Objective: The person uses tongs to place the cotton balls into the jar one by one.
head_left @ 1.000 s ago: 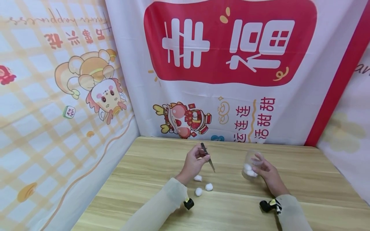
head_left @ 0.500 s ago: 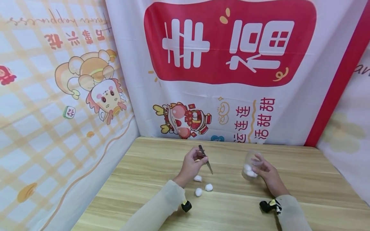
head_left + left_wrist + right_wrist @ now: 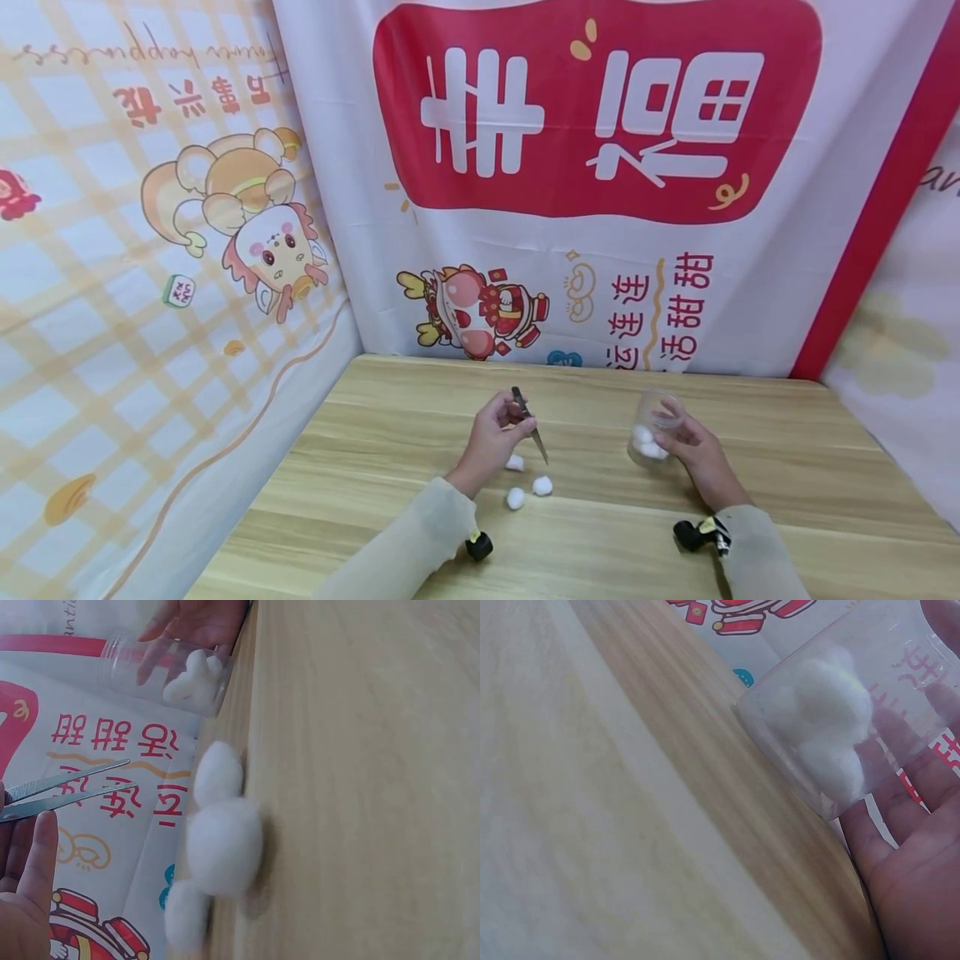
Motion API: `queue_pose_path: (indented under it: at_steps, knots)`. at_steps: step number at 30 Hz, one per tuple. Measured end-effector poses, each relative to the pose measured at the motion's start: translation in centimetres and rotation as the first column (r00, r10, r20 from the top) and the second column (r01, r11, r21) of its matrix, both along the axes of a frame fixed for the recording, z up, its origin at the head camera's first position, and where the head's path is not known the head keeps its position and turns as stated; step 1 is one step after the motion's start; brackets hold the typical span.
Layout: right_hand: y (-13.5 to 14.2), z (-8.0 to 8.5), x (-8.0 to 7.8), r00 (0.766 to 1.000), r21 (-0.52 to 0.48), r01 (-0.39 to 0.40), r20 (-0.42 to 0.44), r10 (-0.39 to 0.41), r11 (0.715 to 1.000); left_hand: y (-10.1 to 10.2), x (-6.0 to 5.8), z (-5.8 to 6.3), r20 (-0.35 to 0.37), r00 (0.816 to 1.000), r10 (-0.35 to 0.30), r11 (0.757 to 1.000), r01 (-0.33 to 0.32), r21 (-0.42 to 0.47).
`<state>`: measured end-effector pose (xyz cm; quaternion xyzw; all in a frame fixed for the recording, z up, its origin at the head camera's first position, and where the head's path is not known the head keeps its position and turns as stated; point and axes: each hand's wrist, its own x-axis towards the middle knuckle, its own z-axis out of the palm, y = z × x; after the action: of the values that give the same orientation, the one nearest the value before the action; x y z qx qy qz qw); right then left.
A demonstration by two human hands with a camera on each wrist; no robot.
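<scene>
While two pale sleeves (image 3: 408,542) reach in, black wrist cameras (image 3: 478,547) at their cuffs, three loose cotton balls (image 3: 515,498) lie just apart on the wood-grain table (image 3: 600,558), close by the left hand (image 3: 487,442). That hand pinches slim tweezers (image 3: 531,427) between thumb and fingers, tips slanting down; seen from its wrist, the prongs stand parted with nothing between them. Across to the right, the right hand (image 3: 701,457) grips a clear jar (image 3: 645,415) by its side, a pile of cotton balls (image 3: 647,447) at the bottom. I'd judge the cotton nearly weightless, soft and easily squashed, unlikely to slip; a gentle nip across the middle should do. The jar, probably thin plastic, looks light but slick, best held round its wall, fingers clear of the mouth. Behind hangs a white banner (image 3: 600,239), its red panel (image 3: 570,158) lettered sideways.
</scene>
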<state>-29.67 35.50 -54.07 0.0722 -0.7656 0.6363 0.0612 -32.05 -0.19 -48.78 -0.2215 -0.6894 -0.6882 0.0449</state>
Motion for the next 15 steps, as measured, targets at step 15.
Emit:
queue_pose_path:
  at_steps: [15]
  knots:
    - [-0.1,0.2,0.0,1.0,-0.002,-0.002,0.013,0.003,1.0,-0.5,1.7,1.3,0.036,0.999,0.014,0.999,-0.012,-0.048]
